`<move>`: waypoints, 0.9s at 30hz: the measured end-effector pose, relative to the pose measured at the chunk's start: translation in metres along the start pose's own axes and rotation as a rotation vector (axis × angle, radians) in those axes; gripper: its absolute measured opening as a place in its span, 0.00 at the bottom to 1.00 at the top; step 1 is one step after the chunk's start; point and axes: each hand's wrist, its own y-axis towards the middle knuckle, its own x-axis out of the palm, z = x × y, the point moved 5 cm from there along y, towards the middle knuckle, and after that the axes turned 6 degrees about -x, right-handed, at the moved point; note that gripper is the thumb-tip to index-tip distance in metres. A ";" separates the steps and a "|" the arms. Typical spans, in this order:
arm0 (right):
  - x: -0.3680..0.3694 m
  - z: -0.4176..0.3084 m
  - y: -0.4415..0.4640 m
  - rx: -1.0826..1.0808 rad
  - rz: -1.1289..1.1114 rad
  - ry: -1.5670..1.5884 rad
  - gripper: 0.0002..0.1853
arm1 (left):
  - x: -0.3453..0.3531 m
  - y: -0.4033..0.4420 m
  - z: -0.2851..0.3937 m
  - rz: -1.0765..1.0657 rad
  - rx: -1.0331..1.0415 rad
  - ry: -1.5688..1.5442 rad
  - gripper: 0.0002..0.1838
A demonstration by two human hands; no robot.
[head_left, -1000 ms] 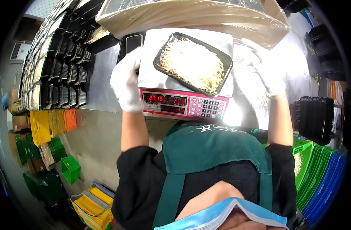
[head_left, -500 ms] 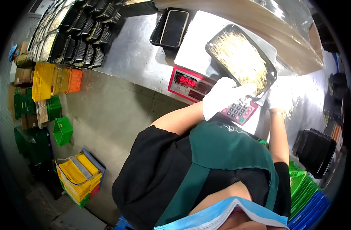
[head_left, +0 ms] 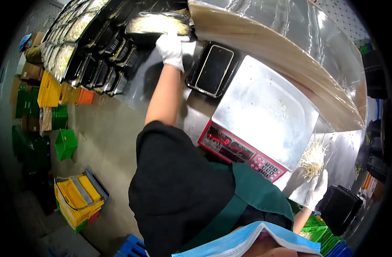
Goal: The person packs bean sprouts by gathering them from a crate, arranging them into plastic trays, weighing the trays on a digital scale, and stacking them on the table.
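My gloved left hand (head_left: 170, 49) reaches to the back left and grips the near edge of a black plastic tray of bean sprouts (head_left: 158, 24), beside the stacked trays. My gloved right hand (head_left: 317, 190) is low on the right, fingers stretched out and holding nothing I can see. Just above its fingertips lies a loose heap of bean sprouts (head_left: 313, 159) on the metal table, and a stack of black trays (head_left: 340, 210) stands beside it. Between my hands sits a red digital scale (head_left: 264, 115) with a bare metal plate and a lit display.
A phone (head_left: 214, 70) with a pale edge lies in a black tray (head_left: 195, 81) left of the scale. Stacked sprout-filled trays (head_left: 78, 32) rise at the far left. A large clear plastic sheet (head_left: 286, 47) runs behind the scale. Yellow crates (head_left: 78, 192) stand on the floor.
The sprout tray has left the scale and moved to the back left in my left hand. My right hand has let go and dropped toward the black trays. The display reading has fallen.
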 end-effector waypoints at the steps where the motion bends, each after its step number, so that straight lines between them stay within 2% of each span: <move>1: 0.003 -0.007 -0.001 -0.033 0.024 0.012 0.25 | 0.022 0.027 -0.014 -0.080 -0.198 -0.133 0.28; 4: 0.018 -0.022 -0.001 -0.057 0.036 0.045 0.27 | 0.058 0.066 -0.017 0.096 -0.175 -0.014 0.29; 5: 0.021 -0.024 0.001 -0.075 0.019 0.001 0.27 | 0.077 0.070 -0.027 -0.023 -0.427 -0.399 0.27; 6: 0.024 -0.035 0.003 -0.083 0.003 -0.043 0.26 | 0.092 0.079 -0.042 -0.095 -0.554 -0.716 0.26; 8: 0.025 -0.049 0.010 -0.041 -0.057 -0.037 0.27 | 0.106 0.093 -0.063 -0.249 -0.582 -0.665 0.29; 9: 0.028 -0.056 0.013 0.004 -0.059 0.004 0.27 | 0.105 0.092 -0.060 -0.416 -0.666 -0.666 0.35; 10: 0.025 -0.056 0.016 0.071 0.016 0.113 0.27 | 0.105 0.101 -0.061 -0.600 -0.615 -0.666 0.28; 11: 0.020 -0.029 0.004 0.134 0.205 0.062 0.29 | 0.108 0.102 -0.056 -0.632 -0.535 -0.573 0.33; 12: 0.007 -0.028 0.007 0.142 0.291 -0.189 0.30 | 0.115 0.112 -0.076 -0.678 -0.553 -0.610 0.38; 13: -0.002 -0.010 0.001 0.183 0.381 -0.165 0.31 | 0.102 0.093 -0.055 -0.578 -0.603 -0.544 0.41; 15: -0.006 0.044 -0.027 0.385 0.482 -0.281 0.37 | 0.073 0.049 -0.020 -0.387 -0.561 -0.453 0.43; 16: 0.001 0.064 -0.037 0.562 0.551 -0.103 0.39 | 0.063 0.046 -0.032 -0.416 -0.446 -0.467 0.39; 17: 0.019 0.081 -0.043 0.526 0.692 0.226 0.41 | 0.051 0.029 -0.036 -0.452 -0.385 -0.502 0.35; 18: 0.029 0.091 -0.032 0.704 0.409 0.027 0.47 | 0.045 0.014 -0.041 -0.451 -0.332 -0.533 0.31; 19: 0.037 0.079 -0.024 0.607 0.390 -0.062 0.50 | 0.038 -0.006 -0.043 -0.482 -0.349 -0.551 0.28; 20: 0.042 0.070 -0.014 0.573 0.320 -0.037 0.51 | 0.027 -0.029 -0.045 -0.502 -0.363 -0.568 0.24; 22: 0.053 0.049 0.013 0.410 0.339 0.117 0.53 | 0.010 -0.069 -0.038 -0.606 -0.351 -0.584 0.20; 23: 0.050 0.047 0.023 0.400 0.335 0.133 0.53 | 0.001 -0.086 -0.028 -0.560 -0.296 -0.568 0.18; 25: 0.034 0.042 0.051 0.289 0.215 -0.131 0.56 | -0.019 -0.120 -0.008 -0.506 -0.225 -0.574 0.15; 27: 0.018 0.056 0.082 0.341 0.083 -0.138 0.60 | -0.039 -0.150 0.012 -0.468 -0.159 -0.619 0.12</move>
